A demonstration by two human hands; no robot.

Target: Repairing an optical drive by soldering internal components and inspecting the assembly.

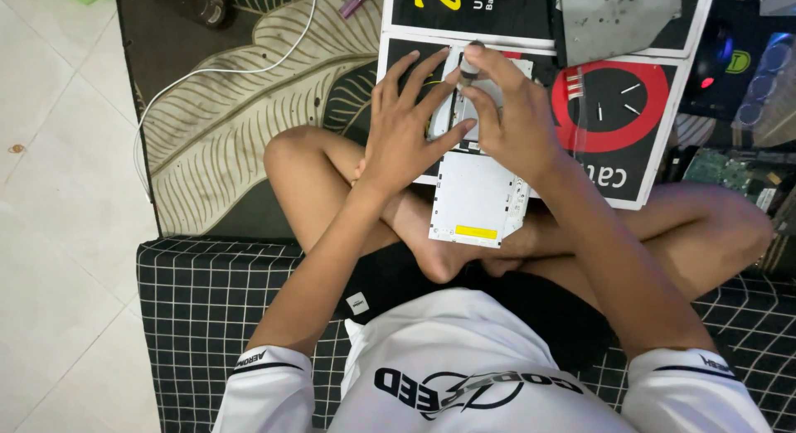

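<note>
- The flat silver-grey metal drive casing (474,197), rectangular with a yellow sticker at its near edge, lies across the person's crossed legs, its far end reaching onto the black, white and red printed cardboard box (618,122) on the floor. Its long axis runs away from the body, tilted slightly to the right.
- The right hand (514,118) is over the far half of the casing, fingers (489,64) pinched narrowly around the dark, round-capped handle of a small screwdriver (469,68), which stands nearly upright with its tip down on the casing.
- The left hand (406,122) lies just beside it, fingers spread wide and flat, its fingertips pressing the casing's left far part; it holds nothing.
- Both hands meet at the far end; the near, stickered end lies well apart from them.
- A white cable (249,68) curls over the leaf-patterned rug (215,126) to the left; a checked black cushion (199,317) lies under the person.
</note>
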